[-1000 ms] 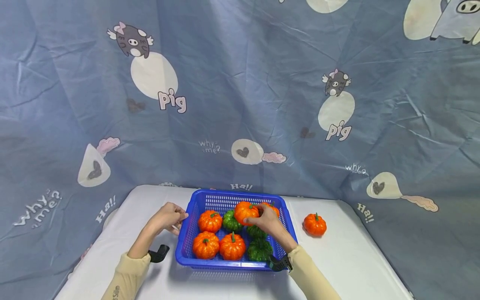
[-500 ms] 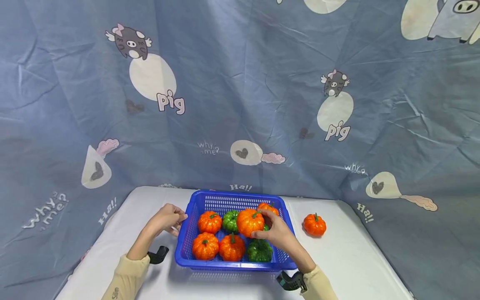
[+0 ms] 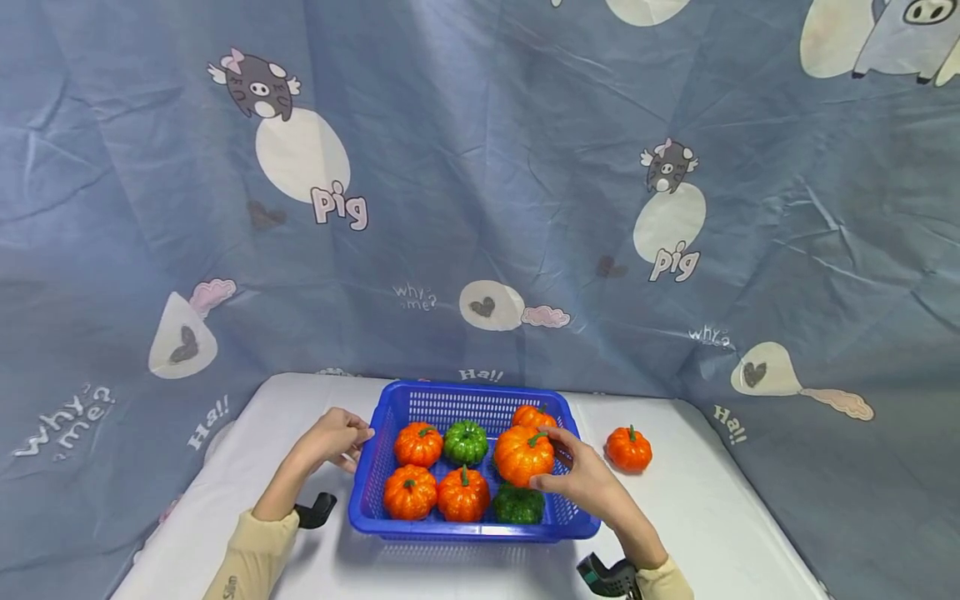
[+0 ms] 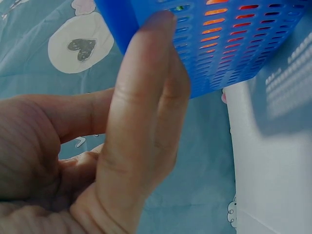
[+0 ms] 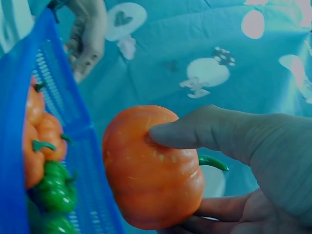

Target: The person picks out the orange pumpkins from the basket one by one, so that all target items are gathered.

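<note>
My right hand (image 3: 588, 475) holds a small orange pumpkin (image 3: 522, 457) above the right part of a blue plastic basket (image 3: 480, 532). In the right wrist view, the thumb presses the side of the pumpkin (image 5: 151, 170), and fingers support it from the other side. My left hand (image 3: 335, 436) is at the basket's left side, its extended fingers (image 4: 141, 87) touching the perforated outer wall (image 4: 219, 48). Inside the basket lie several orange pumpkins (image 3: 410, 492) and green pumpkins (image 3: 466, 442). One dark green pumpkin (image 3: 517, 505) is partly covered by the held one.
Another orange pumpkin (image 3: 628, 450) sits on the white tabletop (image 3: 697, 508), right of the basket. A blue-grey printed cloth (image 3: 420, 208) hangs behind the table and down its sides. Each wrist wears a black device (image 3: 611, 577).
My right hand has carried the orange pumpkin rightward and a little nearer to me, uncovering the green pumpkin at the back. My left hand has stayed at the basket's left side.
</note>
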Available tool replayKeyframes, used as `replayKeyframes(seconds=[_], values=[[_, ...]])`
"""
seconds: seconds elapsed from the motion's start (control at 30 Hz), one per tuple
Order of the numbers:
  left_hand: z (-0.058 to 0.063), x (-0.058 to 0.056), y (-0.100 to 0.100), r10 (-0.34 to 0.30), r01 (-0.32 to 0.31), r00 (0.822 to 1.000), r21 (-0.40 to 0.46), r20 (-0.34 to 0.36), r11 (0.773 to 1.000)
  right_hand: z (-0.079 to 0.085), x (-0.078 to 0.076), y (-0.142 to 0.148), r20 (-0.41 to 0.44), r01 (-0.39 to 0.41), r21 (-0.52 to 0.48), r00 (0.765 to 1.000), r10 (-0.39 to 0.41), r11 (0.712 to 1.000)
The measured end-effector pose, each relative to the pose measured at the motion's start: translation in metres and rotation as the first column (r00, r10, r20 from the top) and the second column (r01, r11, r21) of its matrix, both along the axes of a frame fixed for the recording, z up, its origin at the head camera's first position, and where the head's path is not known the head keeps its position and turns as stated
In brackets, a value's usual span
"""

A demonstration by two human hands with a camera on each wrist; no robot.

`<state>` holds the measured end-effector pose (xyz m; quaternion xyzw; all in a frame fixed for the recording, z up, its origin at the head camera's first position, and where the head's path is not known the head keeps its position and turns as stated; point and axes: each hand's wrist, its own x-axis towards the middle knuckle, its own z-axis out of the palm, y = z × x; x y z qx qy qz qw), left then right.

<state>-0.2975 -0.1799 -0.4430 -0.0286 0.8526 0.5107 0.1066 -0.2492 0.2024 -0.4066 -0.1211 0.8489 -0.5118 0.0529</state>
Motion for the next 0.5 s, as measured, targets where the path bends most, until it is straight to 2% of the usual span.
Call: replayKeyframes(seconds=[0.23,0.37,0.5], values=[[-0.001,-0.001,0.0,-0.005,0.005,1.0,0.004,0.002,1.0,0.017,-0.002,0.041,-0.015,0.061,-0.04,0.998,-0.061,0.997],[-0.001,-0.001,0.0,-0.01,0.01,1.0,0.003,0.001,1.0,0.024,-0.004,0.073,-0.03,0.142,-0.017,0.989,-0.143,0.99],[0.0,0.0,0.0,-0.007,0.007,1.0,0.002,0.005,1.0,0.025,-0.009,0.106,-0.048,0.24,0.023,0.97,-0.239,0.97]])
